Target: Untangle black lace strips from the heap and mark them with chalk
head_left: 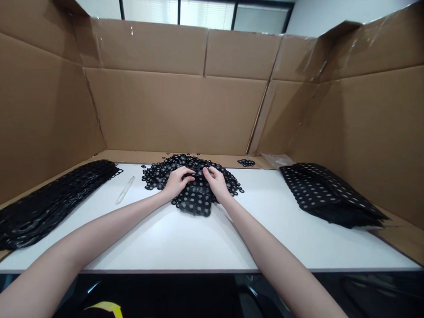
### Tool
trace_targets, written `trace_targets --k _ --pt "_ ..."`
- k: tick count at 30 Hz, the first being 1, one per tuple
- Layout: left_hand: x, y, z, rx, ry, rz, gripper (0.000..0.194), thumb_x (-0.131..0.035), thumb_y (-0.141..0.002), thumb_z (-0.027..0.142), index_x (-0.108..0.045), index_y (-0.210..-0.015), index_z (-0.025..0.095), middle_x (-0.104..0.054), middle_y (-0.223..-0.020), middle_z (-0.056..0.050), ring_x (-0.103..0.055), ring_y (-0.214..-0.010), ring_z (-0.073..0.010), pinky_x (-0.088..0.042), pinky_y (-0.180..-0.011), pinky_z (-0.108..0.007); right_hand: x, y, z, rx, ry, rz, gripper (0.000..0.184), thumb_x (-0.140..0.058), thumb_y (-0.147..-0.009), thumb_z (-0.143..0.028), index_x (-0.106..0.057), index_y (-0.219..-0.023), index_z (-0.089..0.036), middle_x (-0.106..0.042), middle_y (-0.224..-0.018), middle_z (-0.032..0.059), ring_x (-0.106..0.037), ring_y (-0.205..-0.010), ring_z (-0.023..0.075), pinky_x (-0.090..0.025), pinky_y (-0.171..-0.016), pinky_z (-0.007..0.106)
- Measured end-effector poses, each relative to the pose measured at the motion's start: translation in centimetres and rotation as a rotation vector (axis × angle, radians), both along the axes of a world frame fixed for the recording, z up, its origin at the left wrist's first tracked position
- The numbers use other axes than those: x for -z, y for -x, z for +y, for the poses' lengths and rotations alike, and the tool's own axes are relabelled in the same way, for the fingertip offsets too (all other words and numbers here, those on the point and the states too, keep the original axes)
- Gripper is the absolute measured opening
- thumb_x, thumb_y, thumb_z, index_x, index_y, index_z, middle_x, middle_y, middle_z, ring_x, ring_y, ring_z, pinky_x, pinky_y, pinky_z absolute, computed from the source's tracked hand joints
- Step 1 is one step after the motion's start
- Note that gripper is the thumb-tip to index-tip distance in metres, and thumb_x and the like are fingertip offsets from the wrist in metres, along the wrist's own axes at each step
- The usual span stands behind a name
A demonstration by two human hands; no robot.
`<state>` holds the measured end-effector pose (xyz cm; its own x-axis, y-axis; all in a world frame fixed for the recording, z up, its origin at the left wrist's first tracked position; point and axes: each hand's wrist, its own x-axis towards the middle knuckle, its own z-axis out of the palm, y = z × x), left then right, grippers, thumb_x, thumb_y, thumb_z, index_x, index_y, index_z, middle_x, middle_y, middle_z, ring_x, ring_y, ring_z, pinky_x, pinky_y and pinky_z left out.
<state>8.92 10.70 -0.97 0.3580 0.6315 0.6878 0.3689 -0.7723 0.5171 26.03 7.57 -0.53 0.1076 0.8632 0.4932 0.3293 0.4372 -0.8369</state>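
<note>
A black sheet with rows of round holes (195,201) lies over the near side of a heap of small black rings (163,169). At the sheet's upper left part, my left hand (178,182) has its thumb and fingers curled in a pinch. My right hand (216,183) grips the sheet's right side, thumb toward the middle. Both hands are close together above the heap. Whether single rings lie between my fingertips is too small to make out.
Long black perforated strips (54,200) are stacked on the left. More dotted black sheets (329,193) lie on the right. A clear, slim pen-like tool (125,190) rests on the white table (142,244). Several rings (245,163) sit apart at the back. Cardboard walls (172,111) enclose three sides.
</note>
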Motion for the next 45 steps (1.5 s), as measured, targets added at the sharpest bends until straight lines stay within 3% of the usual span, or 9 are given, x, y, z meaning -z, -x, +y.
trace_targets --k 6,16,22,27,32,34,36,41,45 --pt "-0.1 -0.1 0.0 0.004 0.112 -0.093 0.006 -0.062 -0.075 0.018 -0.066 -0.079 0.018 -0.067 -0.084 -0.003 -0.061 -0.080 -0.0185 -0.045 -0.076 -0.030 -0.1 0.1 -0.3 -0.051 -0.053 -0.097 0.037 -0.066 -0.067 -0.052 -0.047 -0.073 -0.021 -0.055 -0.072 -0.0007 -0.051 -0.068 0.0156 -0.040 -0.063 0.026" --pt "-0.2 -0.5 0.2 -0.052 0.168 -0.084 0.004 -0.063 -0.071 0.015 -0.064 -0.067 0.016 -0.065 -0.069 0.000 -0.057 -0.064 -0.0146 -0.041 -0.062 -0.026 -0.2 0.1 -0.5 -0.008 -0.049 -0.152 0.036 -0.071 -0.061 -0.047 -0.052 -0.072 -0.019 -0.055 -0.066 -0.0017 -0.050 -0.062 0.0145 -0.038 -0.056 0.025" --pt "-0.8 0.2 0.1 0.033 0.042 -0.005 0.009 -0.066 -0.076 0.025 -0.071 -0.079 0.019 -0.063 -0.086 -0.004 -0.059 -0.083 -0.0180 -0.045 -0.077 -0.030 -0.2 -0.1 -0.3 0.029 -0.043 -0.121 0.039 -0.072 -0.056 -0.048 -0.048 -0.068 -0.020 -0.053 -0.062 -0.0029 -0.046 -0.058 0.0130 -0.035 -0.055 0.024" --pt "-1.8 0.3 -0.2 -0.026 -0.091 -0.005 0.022 -0.070 -0.073 0.025 -0.069 -0.095 0.021 -0.059 -0.091 -0.004 -0.055 -0.090 -0.0196 -0.044 -0.084 -0.034 0.1 -0.2 -0.1 0.025 0.021 -0.092 0.039 -0.075 -0.053 -0.043 -0.045 -0.062 -0.020 -0.050 -0.057 -0.0040 -0.043 -0.054 0.0117 -0.032 -0.050 0.024" --pt "-2.6 0.3 -0.4 -0.133 -0.190 0.076 0.007 -0.073 -0.070 0.026 -0.071 -0.075 0.022 -0.065 -0.085 -0.003 -0.053 -0.093 -0.0223 -0.035 -0.091 -0.040 0.2 -0.2 0.0 -0.008 0.007 -0.117 0.035 -0.074 -0.056 -0.043 -0.050 -0.063 -0.018 -0.054 -0.060 -0.0025 -0.044 -0.056 0.0121 -0.034 -0.053 0.024" --pt "-2.7 0.3 -0.2 -0.114 -0.117 0.081 0.004 -0.073 -0.068 0.025 -0.071 -0.070 0.021 -0.066 -0.078 -0.002 -0.054 -0.088 -0.0218 -0.037 -0.087 -0.039 0.2 -0.2 0.1 -0.002 -0.010 -0.153 0.035 -0.074 -0.056 -0.043 -0.049 -0.062 -0.018 -0.053 -0.059 -0.0029 -0.043 -0.056 0.0118 -0.033 -0.052 0.024" --pt "-2.7 0.3 0.2 -0.032 0.063 0.021 0.005 -0.072 -0.066 0.023 -0.071 -0.065 0.019 -0.065 -0.069 -0.002 -0.055 -0.074 -0.0186 -0.040 -0.075 -0.034 0.1 -0.1 0.0 0.008 -0.026 -0.191 0.037 -0.074 -0.056 -0.043 -0.047 -0.059 -0.019 -0.050 -0.057 -0.0036 -0.041 -0.055 0.0113 -0.031 -0.051 0.024" --pt "-2.9 0.1 1.4 0.073 0.522 -0.330 0.004 -0.070 -0.052 0.017 -0.067 -0.052 0.015 -0.061 -0.055 0.000 -0.050 -0.057 -0.0125 -0.037 -0.060 -0.027 -0.4 0.3 -0.5 0.014 -0.060 -0.234 0.038 -0.073 -0.059 -0.043 -0.044 -0.059 -0.019 -0.046 -0.056 -0.0040 -0.039 -0.055 0.0115 -0.029 -0.051 0.024" --pt "-2.7 0.2 2.3 0.037 0.624 -0.535 0.002 -0.065 -0.047 0.013 -0.065 -0.049 0.015 -0.060 -0.055 0.000 -0.046 -0.055 -0.0105 -0.032 -0.055 -0.025 -0.8 0.8 -0.8 -0.031 -0.065 -0.219 0.036 -0.072 -0.060 -0.041 -0.044 -0.059 -0.019 -0.046 -0.057 -0.0043 -0.039 -0.055 0.0114 -0.030 -0.052 0.024"
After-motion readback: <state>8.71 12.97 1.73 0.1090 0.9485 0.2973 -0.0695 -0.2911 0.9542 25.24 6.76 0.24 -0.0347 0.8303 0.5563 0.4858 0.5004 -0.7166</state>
